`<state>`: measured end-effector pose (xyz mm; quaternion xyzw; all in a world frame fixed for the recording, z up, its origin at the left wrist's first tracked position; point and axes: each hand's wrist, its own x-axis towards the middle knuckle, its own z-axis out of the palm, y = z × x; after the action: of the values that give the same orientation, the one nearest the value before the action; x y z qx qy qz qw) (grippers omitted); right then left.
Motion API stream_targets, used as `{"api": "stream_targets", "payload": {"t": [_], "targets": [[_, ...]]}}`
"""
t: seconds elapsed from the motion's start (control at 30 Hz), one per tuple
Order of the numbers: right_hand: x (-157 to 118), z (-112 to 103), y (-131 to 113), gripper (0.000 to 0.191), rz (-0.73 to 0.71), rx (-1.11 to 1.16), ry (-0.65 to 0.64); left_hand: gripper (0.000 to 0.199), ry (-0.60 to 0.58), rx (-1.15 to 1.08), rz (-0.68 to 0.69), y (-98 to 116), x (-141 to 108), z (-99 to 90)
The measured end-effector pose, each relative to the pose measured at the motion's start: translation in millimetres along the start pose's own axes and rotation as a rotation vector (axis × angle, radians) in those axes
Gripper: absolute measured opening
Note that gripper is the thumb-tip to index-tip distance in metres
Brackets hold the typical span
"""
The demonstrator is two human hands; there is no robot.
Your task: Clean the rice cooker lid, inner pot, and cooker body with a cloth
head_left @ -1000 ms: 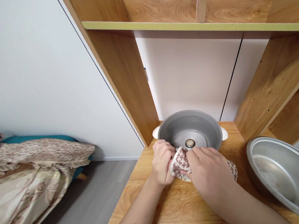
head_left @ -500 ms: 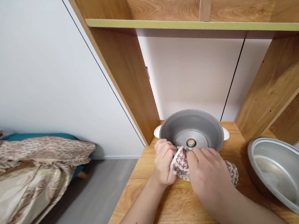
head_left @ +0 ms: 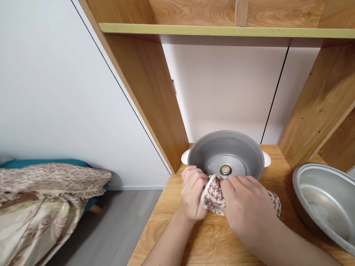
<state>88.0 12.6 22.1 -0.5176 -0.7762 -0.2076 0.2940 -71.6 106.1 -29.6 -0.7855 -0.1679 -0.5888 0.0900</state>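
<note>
- My right grip [head_left: 250, 203] is clamped on the patterned cloth [head_left: 213, 194] at the near rim of the gray pot [head_left: 228, 145].
- My left grip [head_left: 194, 193] is closed over that rim, just beside the cloth.
- The cloth's long axis runs sideways, loose tail pointing right.

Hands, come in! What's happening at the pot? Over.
Left hand on grey pot, near-left rim. Right hand gripping patterned cloth. Silver pan apart, to the right.
</note>
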Motion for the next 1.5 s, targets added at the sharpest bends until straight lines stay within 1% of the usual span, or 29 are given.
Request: {"api": "stream_targets", "payload": {"t": [0.17, 0.27, 0.5, 0.63, 0.8, 1.07, 1.2, 1.33, 1.4, 1.5], "targets": [[0, -8, 9, 0.028, 0.016, 0.013, -0.082, 0.023, -0.008, -0.003, -0.022, 0, -1, -0.9], [-1, -10, 13, 0.028, 0.008, 0.023, -0.134, 0.022, -0.006, -0.015, -0.032, 1, 0, -1.2], [-3, -6, 14, 0.026, -0.001, 0.023, -0.121, 0.029, 0.001, -0.015, -0.022, 1, 2, -0.8], [-2, -7, 13, 0.027, 0.018, 0.024, -0.103, 0.028, 0.002, -0.009, -0.015, 1, 2, -0.6], [-1, -9, 11, 0.025, 0.028, 0.041, -0.114, 0.030, 0.004, 0.006, -0.005, -2, -3, 0.0], [-1, -6, 8, 0.028, 0.042, 0.039, -0.071, 0.028, 0.031, 0.038, -0.008, -1, -4, 2.0], [-1, -6, 6, 0.026, 0.045, 0.031, -0.057, 0.027, 0.060, 0.045, -0.018, 0, -4, 2.7], [0, -5, 2, 0.024, 0.058, 0.025, -0.032, 0.024, 0.064, 0.040, -0.019, -2, -6, 2.5], [0, -2, -3, 0.023, 0.068, 0.020, -0.007, 0.024, 0.069, 0.048, -0.022, -3, -8, 2.6], [1, 4, -11, 0.023, 0.097, -0.004, 0.075, 0.024, 0.086, 0.066, -0.016, -3, -9, 2.8]]}}
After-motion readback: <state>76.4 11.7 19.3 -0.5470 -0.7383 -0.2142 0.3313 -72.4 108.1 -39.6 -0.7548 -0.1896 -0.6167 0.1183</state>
